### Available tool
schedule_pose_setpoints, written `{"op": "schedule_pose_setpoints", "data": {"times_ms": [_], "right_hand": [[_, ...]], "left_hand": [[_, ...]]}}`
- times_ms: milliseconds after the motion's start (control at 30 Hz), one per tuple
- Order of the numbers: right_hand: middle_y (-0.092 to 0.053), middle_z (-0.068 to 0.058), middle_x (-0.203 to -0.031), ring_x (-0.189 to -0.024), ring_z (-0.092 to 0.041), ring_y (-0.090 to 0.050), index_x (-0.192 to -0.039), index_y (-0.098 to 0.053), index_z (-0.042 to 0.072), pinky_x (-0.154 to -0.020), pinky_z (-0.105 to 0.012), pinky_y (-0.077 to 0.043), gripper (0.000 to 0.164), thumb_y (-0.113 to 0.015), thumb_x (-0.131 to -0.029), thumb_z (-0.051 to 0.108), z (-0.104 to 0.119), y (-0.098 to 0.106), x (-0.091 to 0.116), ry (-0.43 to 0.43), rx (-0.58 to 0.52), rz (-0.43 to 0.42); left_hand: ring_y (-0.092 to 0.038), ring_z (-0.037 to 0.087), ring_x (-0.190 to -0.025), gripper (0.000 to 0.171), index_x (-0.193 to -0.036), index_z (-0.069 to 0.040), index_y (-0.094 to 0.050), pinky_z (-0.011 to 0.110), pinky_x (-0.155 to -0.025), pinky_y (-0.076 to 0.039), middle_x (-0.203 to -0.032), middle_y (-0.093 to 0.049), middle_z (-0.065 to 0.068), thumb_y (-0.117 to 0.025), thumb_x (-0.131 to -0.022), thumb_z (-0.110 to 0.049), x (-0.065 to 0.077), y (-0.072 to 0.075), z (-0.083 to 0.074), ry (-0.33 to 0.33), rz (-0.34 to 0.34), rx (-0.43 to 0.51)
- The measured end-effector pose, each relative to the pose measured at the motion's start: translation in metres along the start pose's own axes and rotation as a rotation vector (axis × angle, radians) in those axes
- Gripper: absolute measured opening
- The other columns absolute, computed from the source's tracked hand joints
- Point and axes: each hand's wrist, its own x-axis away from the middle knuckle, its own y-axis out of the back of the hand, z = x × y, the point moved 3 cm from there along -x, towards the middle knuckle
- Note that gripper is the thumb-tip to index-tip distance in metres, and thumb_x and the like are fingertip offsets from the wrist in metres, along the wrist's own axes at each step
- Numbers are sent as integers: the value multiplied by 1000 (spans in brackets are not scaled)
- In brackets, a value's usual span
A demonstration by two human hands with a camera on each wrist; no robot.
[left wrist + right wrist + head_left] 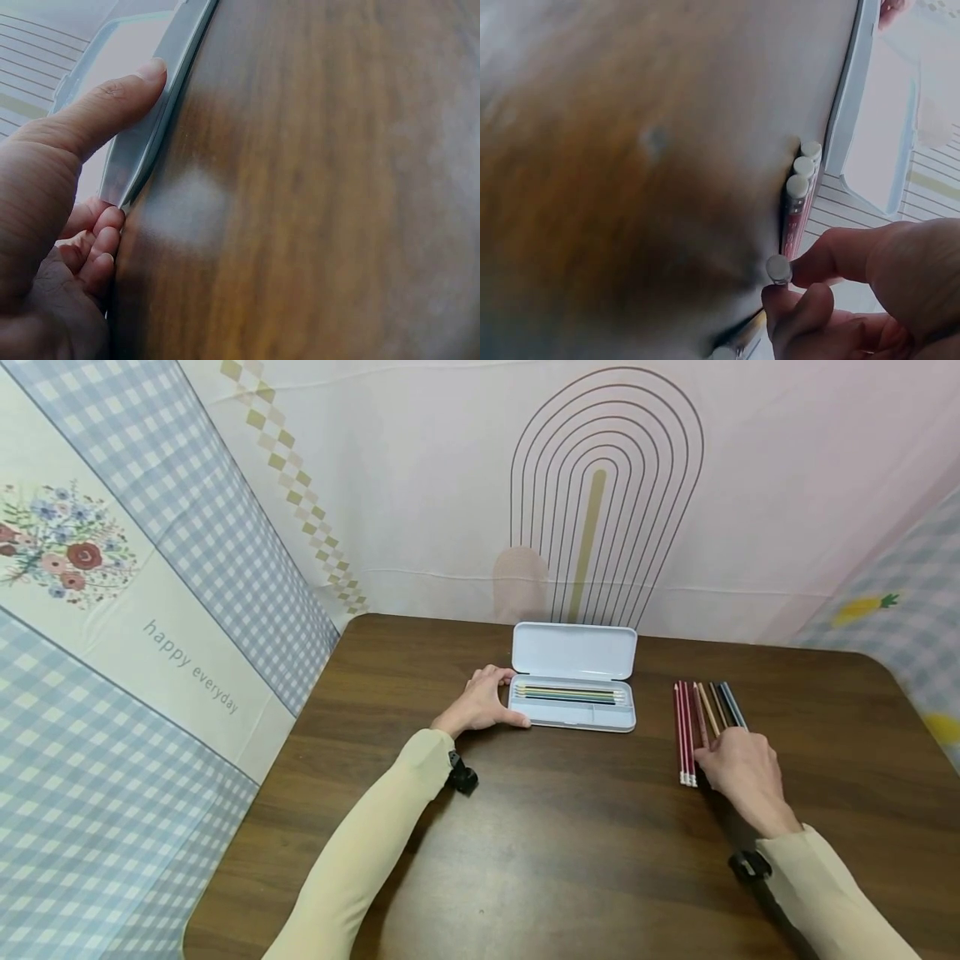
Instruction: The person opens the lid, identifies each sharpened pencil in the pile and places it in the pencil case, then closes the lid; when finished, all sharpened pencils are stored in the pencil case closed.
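A pale blue pencil case lies with its lid raised. Several pencils lie in its rear compartment. My left hand grips the case's left end, thumb along the front edge; in the left wrist view the fingers curl at its corner. At the right, my right hand pinches a reddish-brown pencil near its white eraser, between thumb and forefinger. Three red pencils lie side by side left of it. A tan pencil, a dark one and blue ones extend beyond the hand, which hides their near ends.
The brown wooden table has its back edge against a patterned cloth. The raised case lid stands near that edge. A blue checked cloth hangs at the left. Each wrist wears a black camera.
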Motion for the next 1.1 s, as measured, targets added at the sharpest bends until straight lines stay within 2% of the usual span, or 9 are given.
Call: {"op": "schedule_pose_setpoints", "data": {"times_ms": [167,367,633,933,1100], "right_hand": [[-54,-4,-62,-63,-25,-54,-60,-53,16,-55,-34,-39,43,-68,-98,28,-1,1,3,-22,-6,-22],[-50,1,-58,-61,-22,-50,-58,-53,15,-55,-33,-36,43,-68,-96,27,3,4,8,11,-23,-80],[-62,-1,-65,-68,-26,-56,-65,-67,14,-59,-33,-37,33,-74,-95,27,12,14,9,89,-21,-156],[-66,-4,-67,-73,-29,-58,-77,-76,9,-60,-33,-38,21,-75,-93,24,35,20,7,152,-35,-143],[-68,-4,-67,-70,-25,-58,-85,-80,6,-58,-32,-39,16,-75,-92,20,47,20,5,188,-63,-125]], "left_hand": [[-47,33,-140,97,-156,-7,-54,48,-126,-37,-147,-58,16,-97,-78,-44,0,0,0,-10,0,-8],[-48,33,-140,98,-156,-7,-53,48,-127,-36,-147,-58,16,-97,-78,-45,0,0,0,-16,2,-12],[-47,32,-140,97,-156,-7,-54,48,-127,-37,-147,-58,15,-97,-78,-45,-1,-1,1,-6,4,-10],[-47,32,-141,97,-156,-7,-53,48,-126,-37,-148,-58,15,-97,-79,-45,0,0,0,1,2,-1],[-47,32,-140,96,-156,-8,-54,48,-125,-38,-148,-57,15,-98,-78,-44,-1,-1,1,-1,4,-1]]}}
